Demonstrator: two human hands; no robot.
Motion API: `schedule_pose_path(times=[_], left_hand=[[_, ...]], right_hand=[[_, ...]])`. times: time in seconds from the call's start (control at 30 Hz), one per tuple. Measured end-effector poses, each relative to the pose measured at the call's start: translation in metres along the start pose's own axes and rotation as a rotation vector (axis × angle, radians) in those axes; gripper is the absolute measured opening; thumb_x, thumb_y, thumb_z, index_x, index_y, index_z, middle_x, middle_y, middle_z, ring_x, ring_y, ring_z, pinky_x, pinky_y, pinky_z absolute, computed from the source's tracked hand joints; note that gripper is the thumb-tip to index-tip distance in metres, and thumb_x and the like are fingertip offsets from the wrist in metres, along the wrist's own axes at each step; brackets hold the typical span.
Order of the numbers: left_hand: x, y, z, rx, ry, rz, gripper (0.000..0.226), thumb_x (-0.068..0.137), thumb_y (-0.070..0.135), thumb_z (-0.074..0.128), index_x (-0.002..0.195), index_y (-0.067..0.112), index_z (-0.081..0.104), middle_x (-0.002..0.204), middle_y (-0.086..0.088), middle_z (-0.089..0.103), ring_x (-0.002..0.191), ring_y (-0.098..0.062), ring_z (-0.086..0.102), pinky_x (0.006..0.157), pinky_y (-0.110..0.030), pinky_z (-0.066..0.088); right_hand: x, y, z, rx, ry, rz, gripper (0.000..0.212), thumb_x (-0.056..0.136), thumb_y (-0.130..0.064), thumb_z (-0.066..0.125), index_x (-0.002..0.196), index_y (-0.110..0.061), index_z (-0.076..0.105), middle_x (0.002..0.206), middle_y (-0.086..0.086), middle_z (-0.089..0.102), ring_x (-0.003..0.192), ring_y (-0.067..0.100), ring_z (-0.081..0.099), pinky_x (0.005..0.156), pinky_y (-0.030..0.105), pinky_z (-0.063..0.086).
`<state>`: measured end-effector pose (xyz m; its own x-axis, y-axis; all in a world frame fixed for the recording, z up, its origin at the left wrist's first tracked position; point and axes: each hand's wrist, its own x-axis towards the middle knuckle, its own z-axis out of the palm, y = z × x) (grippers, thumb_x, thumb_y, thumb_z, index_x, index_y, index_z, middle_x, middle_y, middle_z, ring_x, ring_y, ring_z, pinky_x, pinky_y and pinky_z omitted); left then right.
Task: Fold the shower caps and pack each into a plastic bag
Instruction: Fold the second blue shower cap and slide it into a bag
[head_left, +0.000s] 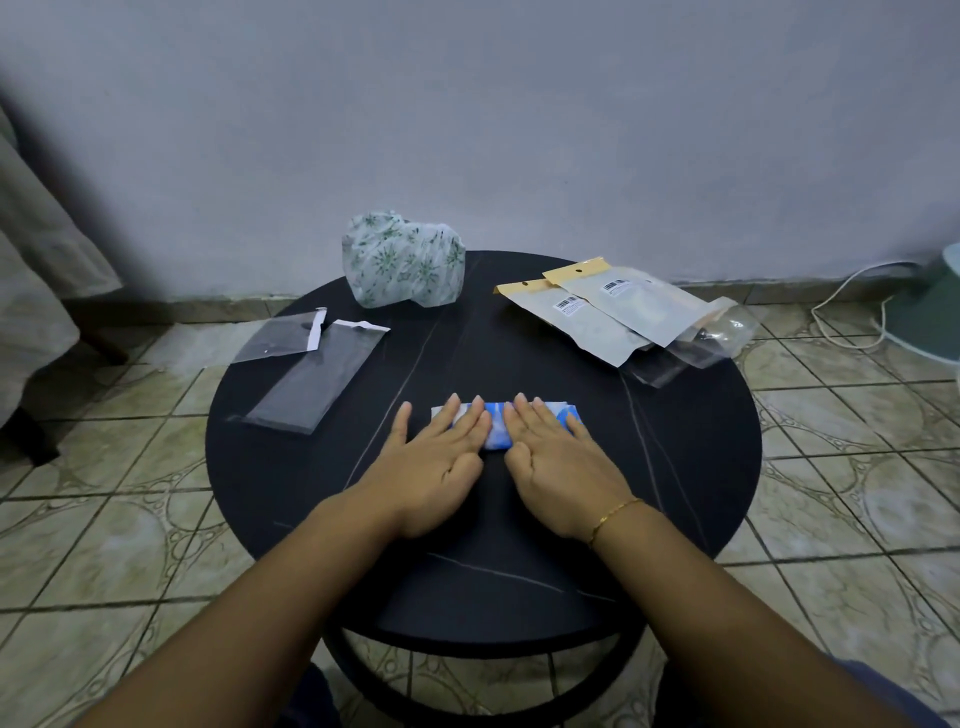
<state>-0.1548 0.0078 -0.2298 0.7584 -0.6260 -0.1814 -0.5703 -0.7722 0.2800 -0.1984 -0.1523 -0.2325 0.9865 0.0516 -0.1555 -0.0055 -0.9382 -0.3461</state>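
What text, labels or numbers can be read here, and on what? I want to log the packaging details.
Nothing is legible.
Barcode sticker on the front yellow-topped packet: bars show, print too small to read.
Barcode sticker on the packet behind it: likewise too small.
Clear plastic bags, green-patterned shower cap and blue folded shower cap: no lettering visible.

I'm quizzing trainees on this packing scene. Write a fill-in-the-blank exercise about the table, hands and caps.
1. Both hands, left and right, press flat on the folded ____ cap.
2. The unfolded cap at the table's far edge has a ____ leaf print.
3. The empty clear bags lie to the ____ of the hands.
4. A thin bracelet is on the ____ wrist.

Missing words: blue; green; left; right
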Motion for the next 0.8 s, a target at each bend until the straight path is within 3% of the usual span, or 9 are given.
schedule_pose_path(times=[0.2,0.3,0.37,0.43,0.47,0.5,0.6,0.7,0.8], left_hand=[[-0.003,0.002,-0.001,-0.045,0.053,-0.038,0.072,0.079,0.038,0.002,0.151,0.032,0.010,0.157,0.019,-0.001,0.144,0.000,-0.005,0.116,-0.035,-0.009],[-0.002,0.001,-0.004,-0.033,0.247,-0.069,0.048,0.095,0.043,0.023,0.137,0.038,0.046,0.149,0.022,0.031,0.137,0.002,0.028,0.105,-0.028,0.016],[0.002,0.003,-0.011,-0.071,0.335,-0.099,0.025,0.092,0.038,0.048,0.104,0.036,0.070,0.127,0.018,0.059,0.117,-0.005,0.052,0.098,-0.029,0.033],[0.006,0.005,-0.020,-0.219,0.310,-0.183,0.011,0.082,0.035,0.063,0.073,0.033,0.069,0.100,0.013,0.068,0.093,-0.008,0.062,0.083,-0.028,0.046],[0.008,0.004,-0.023,-0.276,0.275,-0.222,0.006,0.079,0.035,0.067,0.073,0.034,0.066,0.095,0.012,0.067,0.090,-0.009,0.062,0.078,-0.026,0.047],[0.011,0.003,-0.025,-0.314,0.242,-0.248,0.008,0.078,0.035,0.071,0.084,0.034,0.066,0.097,0.012,0.066,0.092,-0.009,0.062,0.080,-0.025,0.047],[0.017,-0.001,-0.033,-0.386,0.106,-0.340,0.049,0.074,0.039,0.077,0.117,0.020,0.062,0.108,0.005,0.064,0.098,-0.011,0.060,0.089,-0.026,0.046],[0.017,0.002,-0.038,-0.405,-0.019,-0.361,0.034,0.070,0.042,0.080,0.097,0.022,0.073,0.091,0.000,0.071,0.076,-0.010,0.060,0.072,-0.024,0.046],[0.015,0.005,-0.039,-0.374,-0.054,-0.357,0.024,0.069,0.044,0.080,0.076,0.023,0.071,0.075,0.001,0.066,0.065,-0.009,0.054,0.059,-0.023,0.041]], right_hand=[[-0.008,0.015,-0.007,-0.043,-0.005,0.055,0.053,0.100,-0.027,0.014,0.151,-0.022,0.002,0.159,-0.009,-0.005,0.144,0.003,-0.007,0.118,0.034,-0.008],[-0.011,0.016,-0.008,-0.062,0.008,0.039,0.051,0.101,-0.029,0.014,0.151,-0.024,0.004,0.159,-0.010,-0.003,0.144,0.004,-0.007,0.116,0.037,-0.011],[-0.011,0.017,-0.009,-0.039,-0.003,0.004,0.050,0.102,-0.034,0.015,0.151,-0.025,0.010,0.159,-0.012,0.001,0.145,0.005,-0.005,0.115,0.040,-0.012],[-0.010,0.018,-0.011,0.008,-0.003,-0.024,0.048,0.103,-0.035,0.019,0.149,-0.026,0.019,0.158,-0.012,0.008,0.145,0.006,-0.002,0.115,0.040,-0.011],[-0.009,0.018,-0.012,0.039,0.008,-0.028,0.046,0.103,-0.034,0.021,0.148,-0.026,0.023,0.158,-0.011,0.011,0.145,0.007,0.000,0.115,0.040,-0.010],[-0.008,0.019,-0.013,0.070,0.023,-0.029,0.045,0.103,-0.032,0.024,0.147,-0.026,0.026,0.157,-0.011,0.014,0.145,0.007,0.002,0.115,0.039,-0.009],[-0.004,0.020,-0.015,0.128,0.057,-0.031,0.043,0.101,-0.030,0.032,0.144,-0.027,0.034,0.156,-0.011,0.020,0.145,0.008,0.005,0.115,0.037,-0.007],[-0.001,0.021,-0.015,0.148,0.078,-0.018,0.043,0.099,-0.029,0.041,0.141,-0.031,0.038,0.156,-0.010,0.020,0.146,0.012,0.005,0.116,0.037,-0.003],[-0.001,0.020,-0.013,0.203,0.153,0.037,0.047,0.095,-0.031,0.049,0.141,-0.031,0.039,0.157,-0.003,0.017,0.145,0.015,0.010,0.118,0.034,0.008]])
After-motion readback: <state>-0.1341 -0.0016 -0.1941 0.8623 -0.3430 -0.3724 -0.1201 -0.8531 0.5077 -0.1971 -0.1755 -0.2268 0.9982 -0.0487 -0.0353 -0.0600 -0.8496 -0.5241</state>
